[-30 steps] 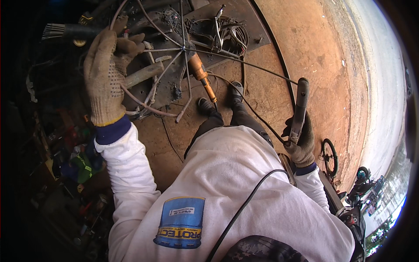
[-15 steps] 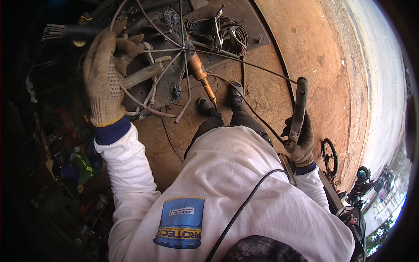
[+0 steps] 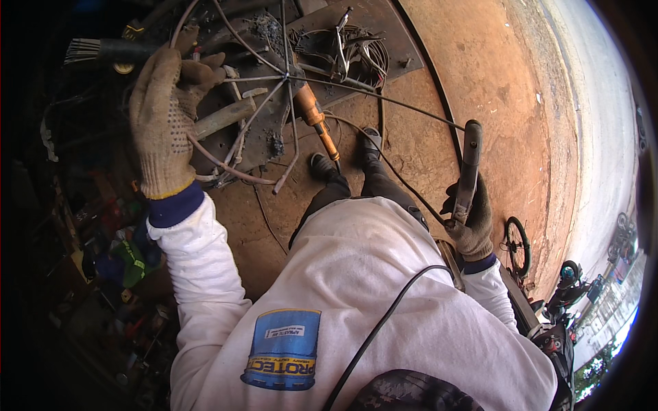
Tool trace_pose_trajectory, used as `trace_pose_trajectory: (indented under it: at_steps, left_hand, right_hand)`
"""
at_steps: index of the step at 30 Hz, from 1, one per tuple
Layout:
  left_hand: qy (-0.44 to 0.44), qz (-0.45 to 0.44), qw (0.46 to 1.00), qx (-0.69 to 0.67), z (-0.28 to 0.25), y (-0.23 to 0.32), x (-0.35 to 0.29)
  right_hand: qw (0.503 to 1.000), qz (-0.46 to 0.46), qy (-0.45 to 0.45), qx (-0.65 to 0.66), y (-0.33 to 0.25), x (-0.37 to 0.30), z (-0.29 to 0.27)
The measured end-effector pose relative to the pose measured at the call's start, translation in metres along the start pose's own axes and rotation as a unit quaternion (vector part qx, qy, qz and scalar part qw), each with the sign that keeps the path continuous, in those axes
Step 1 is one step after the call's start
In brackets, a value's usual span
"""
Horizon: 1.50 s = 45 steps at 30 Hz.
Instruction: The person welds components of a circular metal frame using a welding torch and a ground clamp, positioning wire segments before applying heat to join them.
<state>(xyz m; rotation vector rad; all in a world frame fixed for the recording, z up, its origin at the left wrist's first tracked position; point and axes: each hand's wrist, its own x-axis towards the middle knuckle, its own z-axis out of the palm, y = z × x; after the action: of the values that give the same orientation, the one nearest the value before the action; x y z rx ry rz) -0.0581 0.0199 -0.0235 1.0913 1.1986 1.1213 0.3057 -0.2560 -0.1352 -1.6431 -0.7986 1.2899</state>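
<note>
My left hand [image 3: 162,116], in a knitted work glove with dotted grip, is closed round a curved metal rod [image 3: 229,166] of a frame whose thin bars [image 3: 259,113] meet at one central joint. In my right hand [image 3: 474,222], also gloved, is a welding electrode holder [image 3: 470,161], gripped low by its handle. A long thin electrode [image 3: 384,97] stretches leftward from the holder's top, its far end at or very near the joint. Just below that joint lies an orange and black power tool [image 3: 312,109]. Part of the left grip hides behind the glove.
A dark metal worktable [image 3: 404,58] bears a coil of wire [image 3: 370,58] and a clamp-like metal piece [image 3: 341,41]. A wire brush-like tool [image 3: 103,51] lies at the far left. Cables cross the brown floor [image 3: 425,157]. A bicycle wheel [image 3: 517,246] and motorbikes [image 3: 572,284] stand right.
Both hands, the electrode holder and the rod frame stay almost where they were. At the right edge, a motorbike-like shape on the road has shifted farther up the picture.
</note>
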Motion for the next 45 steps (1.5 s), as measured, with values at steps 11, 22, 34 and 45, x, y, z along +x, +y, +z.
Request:
trace_pose_trajectory:
  at_steps: [11,22,34,45]
  left_hand:
    - [0.0,0.0,1.0,0.021,-0.007,-0.003,0.004]
    - [0.019,0.023,1.0,0.009,-0.002,-0.004,0.004]
    - [0.016,0.013,1.0,0.019,0.006,0.0,0.0]
    - [0.018,-0.002,1.0,0.008,0.007,0.002,-0.001]
  right_hand:
    - [0.998,-0.006,0.007,-0.054,0.002,-0.001,-0.003]
    - [0.994,-0.065,-0.014,-0.088,0.01,0.0,-0.008]
    - [0.995,-0.062,-0.005,-0.079,0.007,0.0,-0.005]
    - [0.989,-0.092,-0.003,-0.119,0.003,0.001,-0.005]
